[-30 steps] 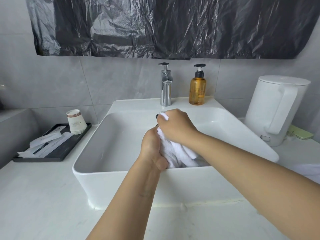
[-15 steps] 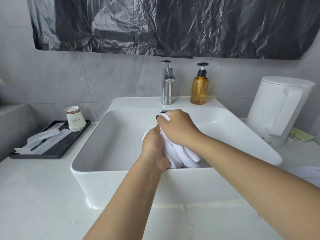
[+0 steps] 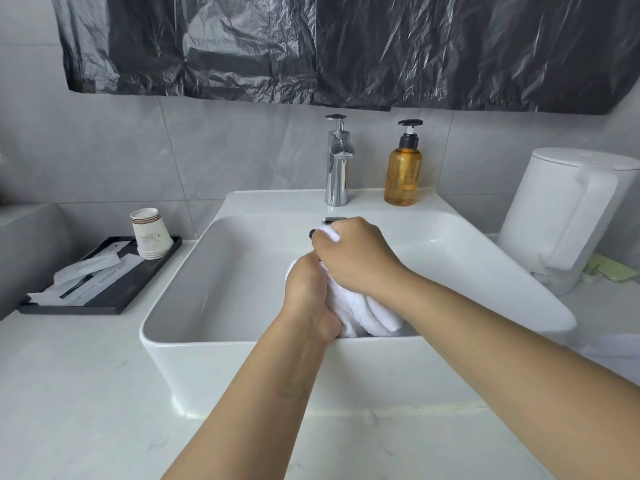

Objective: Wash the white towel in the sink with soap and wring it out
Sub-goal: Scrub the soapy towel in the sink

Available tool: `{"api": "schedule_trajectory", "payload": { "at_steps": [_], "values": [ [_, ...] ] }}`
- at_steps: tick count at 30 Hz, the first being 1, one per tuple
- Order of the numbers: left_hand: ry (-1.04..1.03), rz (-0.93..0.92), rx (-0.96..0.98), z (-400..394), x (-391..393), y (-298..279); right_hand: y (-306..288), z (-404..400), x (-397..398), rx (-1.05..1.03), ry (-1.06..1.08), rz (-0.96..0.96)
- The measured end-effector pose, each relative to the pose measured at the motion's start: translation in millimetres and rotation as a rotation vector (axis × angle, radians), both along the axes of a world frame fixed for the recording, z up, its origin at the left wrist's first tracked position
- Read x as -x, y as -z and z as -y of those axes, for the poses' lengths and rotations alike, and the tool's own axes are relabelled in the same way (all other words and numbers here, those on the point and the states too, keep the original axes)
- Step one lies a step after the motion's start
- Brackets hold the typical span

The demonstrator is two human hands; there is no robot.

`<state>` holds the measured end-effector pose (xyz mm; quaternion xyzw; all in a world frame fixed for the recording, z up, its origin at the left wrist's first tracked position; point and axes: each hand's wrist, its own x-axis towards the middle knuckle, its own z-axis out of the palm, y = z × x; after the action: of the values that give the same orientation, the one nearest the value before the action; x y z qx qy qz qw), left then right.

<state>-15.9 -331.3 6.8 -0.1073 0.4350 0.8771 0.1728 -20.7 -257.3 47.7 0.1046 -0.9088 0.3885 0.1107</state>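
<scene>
Both hands, the left hand (image 3: 313, 292) and right hand (image 3: 353, 256), clamp a bunched white terry towel (image 3: 360, 306) inside the white rectangular ceramic sink (image 3: 180, 341). Wringing well probably means twisting opposite ways, low over the basin. Fingertips, suds and the drain are hidden.

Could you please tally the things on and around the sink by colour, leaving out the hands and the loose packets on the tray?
White: 3, towel, sink, kettle
Black: 1, tray
Amber: 1, soap bottle
Chrome: 1, tap
Total: 6
</scene>
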Motion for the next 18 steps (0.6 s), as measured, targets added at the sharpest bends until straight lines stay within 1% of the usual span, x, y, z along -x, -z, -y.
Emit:
{"api": "schedule_trajectory", "payload": {
  "at_steps": [2, 4, 6, 9, 12, 14, 16, 18],
  "values": [
    [0.018, 0.003, -0.016, -2.0, -0.1, -0.5, 2.2, -3.9, 13.4, 0.056, 0.026, 0.009],
    [-0.009, -0.020, 0.014, -2.5, 2.6, 2.6, 3.6, -6.0, 22.1, 0.010, 0.029, 0.005],
    [-0.051, -0.047, 0.064, -0.6, 5.1, 6.5, 1.0, -9.3, 27.8, -0.152, 0.046, -0.080],
    [-0.051, -0.092, 0.128, 0.2, 1.7, 5.5, -15.6, -24.1, 37.7, -0.432, 0.116, -0.251],
    [-0.046, -0.070, 0.179, 0.9, -3.1, -1.2, -39.1, -50.7, 44.0, -0.597, 0.176, -0.296],
    [-0.050, -0.094, 0.328, 8.4, -3.5, -10.0, -51.0, -68.4, 43.0, -0.694, 0.208, -0.367],
    [-0.049, -0.178, 0.542, 21.2, -1.0, -19.9, -59.7, -84.1, 38.3, -0.779, 0.233, -0.455],
    [-0.081, -0.249, 0.779, 35.3, 0.4, -32.9, -65.9, -99.9, 34.1, -0.834, 0.250, -0.494]
  ]
}}
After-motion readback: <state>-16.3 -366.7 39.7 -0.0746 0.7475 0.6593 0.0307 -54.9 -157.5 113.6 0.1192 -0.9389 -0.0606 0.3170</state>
